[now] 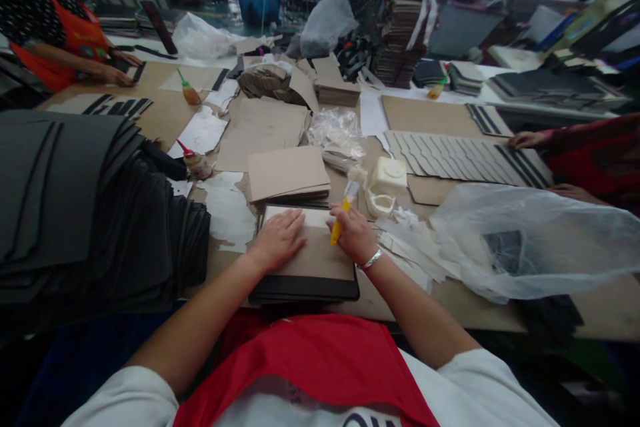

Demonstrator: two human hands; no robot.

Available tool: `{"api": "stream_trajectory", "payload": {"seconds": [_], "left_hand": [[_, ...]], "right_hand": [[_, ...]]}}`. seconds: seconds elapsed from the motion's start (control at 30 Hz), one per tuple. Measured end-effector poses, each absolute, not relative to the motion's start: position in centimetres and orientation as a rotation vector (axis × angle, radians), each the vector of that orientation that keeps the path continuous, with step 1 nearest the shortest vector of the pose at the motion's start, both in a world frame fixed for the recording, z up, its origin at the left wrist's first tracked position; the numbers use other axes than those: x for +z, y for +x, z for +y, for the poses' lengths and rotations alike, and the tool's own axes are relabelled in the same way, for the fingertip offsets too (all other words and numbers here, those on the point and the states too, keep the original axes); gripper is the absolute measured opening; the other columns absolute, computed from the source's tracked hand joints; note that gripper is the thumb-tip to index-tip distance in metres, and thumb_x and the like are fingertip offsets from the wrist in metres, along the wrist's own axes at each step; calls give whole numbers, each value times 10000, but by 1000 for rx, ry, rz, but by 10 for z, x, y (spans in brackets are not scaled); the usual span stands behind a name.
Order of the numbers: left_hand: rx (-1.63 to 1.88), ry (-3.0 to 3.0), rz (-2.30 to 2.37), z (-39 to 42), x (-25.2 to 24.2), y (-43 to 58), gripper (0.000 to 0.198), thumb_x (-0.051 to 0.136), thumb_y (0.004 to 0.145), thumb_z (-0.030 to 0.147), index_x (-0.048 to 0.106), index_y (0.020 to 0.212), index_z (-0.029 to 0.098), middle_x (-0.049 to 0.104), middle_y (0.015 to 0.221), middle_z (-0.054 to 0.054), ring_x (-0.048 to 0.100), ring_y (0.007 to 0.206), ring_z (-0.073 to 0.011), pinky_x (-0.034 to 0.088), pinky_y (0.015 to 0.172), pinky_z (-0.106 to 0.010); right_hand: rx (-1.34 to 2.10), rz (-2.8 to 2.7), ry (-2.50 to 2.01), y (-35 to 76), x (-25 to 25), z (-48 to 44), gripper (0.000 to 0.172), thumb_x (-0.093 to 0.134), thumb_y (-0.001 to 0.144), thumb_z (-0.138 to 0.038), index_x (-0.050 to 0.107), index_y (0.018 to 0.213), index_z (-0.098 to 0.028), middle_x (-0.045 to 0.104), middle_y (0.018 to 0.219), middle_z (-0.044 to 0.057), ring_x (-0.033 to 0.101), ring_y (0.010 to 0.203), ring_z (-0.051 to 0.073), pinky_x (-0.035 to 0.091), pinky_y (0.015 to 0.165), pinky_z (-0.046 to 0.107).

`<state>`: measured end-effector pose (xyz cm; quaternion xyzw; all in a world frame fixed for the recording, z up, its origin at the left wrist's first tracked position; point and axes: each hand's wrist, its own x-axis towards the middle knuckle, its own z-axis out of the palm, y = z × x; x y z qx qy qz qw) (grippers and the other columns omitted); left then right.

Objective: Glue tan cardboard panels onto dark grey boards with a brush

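My left hand (277, 238) lies flat on a beige cardboard sheet (315, 255), holding nothing. That sheet rests on a black board (305, 291) at the table's near edge, with a white strip showing at its far end. My right hand (355, 233) grips a yellow-handled brush (343, 213), its pale bristles pointing up and away. Its fingers rest near the sheet's right side. Just beyond stand a white plastic pot (389, 177) and a white ring-shaped piece (380, 203). A stack of beige cardboard sheets (287, 173) lies ahead of my hands.
A tall stack of black sheets (90, 213) rises to my left, and a clear plastic bag (530, 247) lies to my right. Grey strips (465, 160) cover cardboard ahead. Co-workers' hands (527, 140) (117, 73) rest across the table among glue bottles (195, 163).
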<state>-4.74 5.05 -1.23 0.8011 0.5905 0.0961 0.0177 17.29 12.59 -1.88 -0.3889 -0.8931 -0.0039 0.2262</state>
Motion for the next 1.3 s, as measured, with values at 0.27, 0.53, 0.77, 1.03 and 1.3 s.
{"api": "stream_trajectory", "payload": {"seconds": [0.27, 0.53, 0.77, 1.03, 1.3], "left_hand": [[100, 2314, 2097, 34, -1, -66, 513, 436, 861, 523, 587, 1132, 114, 557, 1254, -166, 532, 1116, -281, 388, 952, -413], [188, 2515, 1976, 12, -7, -47, 194, 434, 886, 185, 616, 820, 163, 630, 826, -94, 572, 826, -217, 422, 750, -344], [476, 2386, 1703, 6, 7, 10, 249, 386, 923, 252, 622, 918, 174, 655, 853, -59, 596, 811, -165, 453, 739, -273], [266, 2262, 1789, 63, -5, 26, 644, 402, 870, 508, 359, 1386, 125, 294, 1484, -144, 242, 1373, -268, 179, 1120, -460], [-13, 2196, 1841, 74, -12, 67, 787, 295, 784, 720, 255, 1443, 291, 136, 1540, -36, 44, 1392, -397, 27, 1037, -688]], "right_hand": [[-30, -2609, -1025, 174, -30, 115, 199, 445, 881, -165, 610, 991, -145, 594, 755, 81, 498, 754, 195, 375, 711, 286], [214, -2356, -1051, 184, -16, 96, 180, 492, 860, -263, 552, 1005, -174, 630, 899, 93, 567, 845, 206, 435, 770, 326], [448, -2377, -921, 189, -10, 47, 208, 499, 864, -348, 514, 1005, -196, 650, 866, 64, 622, 752, 167, 476, 661, 276], [94, -2141, -1529, 328, -56, 61, 160, 443, 856, -309, 536, 908, -190, 638, 777, 72, 596, 642, 180, 440, 589, 288], [-90, -2073, -1647, 348, -71, 72, 328, 518, 813, -379, 508, 1044, -145, 636, 914, 139, 601, 800, 252, 459, 706, 375]]}}
